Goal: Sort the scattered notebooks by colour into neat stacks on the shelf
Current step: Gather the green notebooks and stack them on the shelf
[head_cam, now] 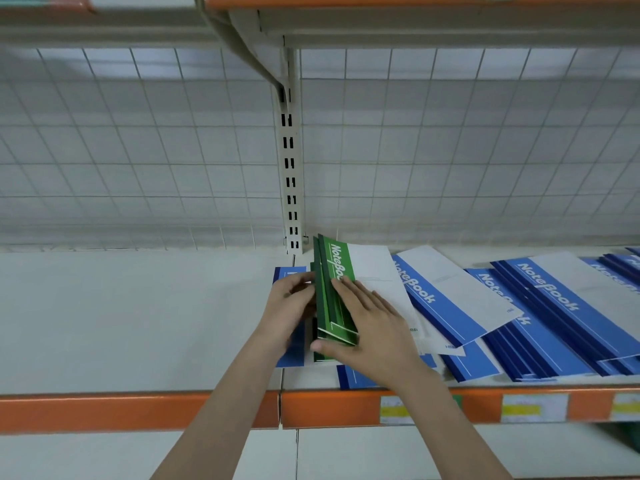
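**Green notebooks held on edge between both hands**

Notebooks in green [334,292] stand on their long edge at the middle of the shelf [138,323], a small bundle of several thin ones, tilted a little to the right. The left hand [294,306] holds the bundle from 9 o'clock, its fingers curled against the covers. The right hand [367,327] presses from 3 o'clock with nearly straight fingers, and its thumb goes under the near end of the bundle.

Blue notebooks [540,306] lie scattered and overlapping from 3 o'clock out to the right end of the shelf; one blue notebook [289,271] lies partly hidden under the left hand.

I judge that these notebooks are light and thin, with smooth covers which can slide on each other. Each one alone will bend easily, but a bundle is stiffer. It seems best to take them by the two flat sides, near the spine, and to tap the edges on the shelf to make them even.
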Available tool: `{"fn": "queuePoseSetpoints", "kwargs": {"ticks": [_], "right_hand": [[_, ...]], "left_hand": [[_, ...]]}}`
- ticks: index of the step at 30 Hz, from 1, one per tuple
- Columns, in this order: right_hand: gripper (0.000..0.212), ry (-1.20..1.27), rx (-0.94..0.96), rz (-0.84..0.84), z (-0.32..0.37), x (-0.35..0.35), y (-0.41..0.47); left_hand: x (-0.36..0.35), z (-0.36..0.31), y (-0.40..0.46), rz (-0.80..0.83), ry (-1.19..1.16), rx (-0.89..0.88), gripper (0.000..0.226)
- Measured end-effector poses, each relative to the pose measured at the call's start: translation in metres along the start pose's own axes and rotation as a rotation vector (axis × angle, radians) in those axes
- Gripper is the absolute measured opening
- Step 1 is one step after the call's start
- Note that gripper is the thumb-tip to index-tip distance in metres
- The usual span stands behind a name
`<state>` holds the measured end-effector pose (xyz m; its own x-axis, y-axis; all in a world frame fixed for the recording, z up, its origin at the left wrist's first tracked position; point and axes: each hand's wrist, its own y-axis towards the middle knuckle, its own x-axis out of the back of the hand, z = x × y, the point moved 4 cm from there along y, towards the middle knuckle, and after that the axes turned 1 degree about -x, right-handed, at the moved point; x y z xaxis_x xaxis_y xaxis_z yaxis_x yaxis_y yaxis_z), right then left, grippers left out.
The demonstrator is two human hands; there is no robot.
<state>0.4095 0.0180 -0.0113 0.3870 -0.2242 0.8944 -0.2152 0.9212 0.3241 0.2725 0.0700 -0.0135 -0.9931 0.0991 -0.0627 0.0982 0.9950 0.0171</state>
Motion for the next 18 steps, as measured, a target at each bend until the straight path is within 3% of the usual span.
{"fn": "queuePoseSetpoints", "kwargs": {"ticks": [4, 7, 9, 12, 18], "right_hand": [[0.074, -0.005, -0.005, -0.030, -0.002, -0.001, 0.000], [0.062, 0.067, -0.054, -0.082, -0.003, 0.005, -0.001], [0.060, 0.115, -0.070, -0.122, -0.002, 0.009, -0.002], [0.058, 0.160, -0.082, -0.158, -0.002, 0.012, -0.003], [0.055, 0.218, -0.093, -0.171, -0.002, 0.013, -0.003]], "left_hand": [[0.000, -0.005, -0.001, -0.023, -0.046, -0.056, 0.031], [0.002, -0.003, -0.002, -0.121, 0.592, -0.274, 0.023], [0.002, 0.000, -0.003, -0.137, 0.852, -0.323, 0.020], [0.003, 0.004, 0.001, -0.058, 0.881, -0.240, 0.034], [0.005, 0.006, 0.001, -0.062, 0.742, -0.154, 0.033]]}}
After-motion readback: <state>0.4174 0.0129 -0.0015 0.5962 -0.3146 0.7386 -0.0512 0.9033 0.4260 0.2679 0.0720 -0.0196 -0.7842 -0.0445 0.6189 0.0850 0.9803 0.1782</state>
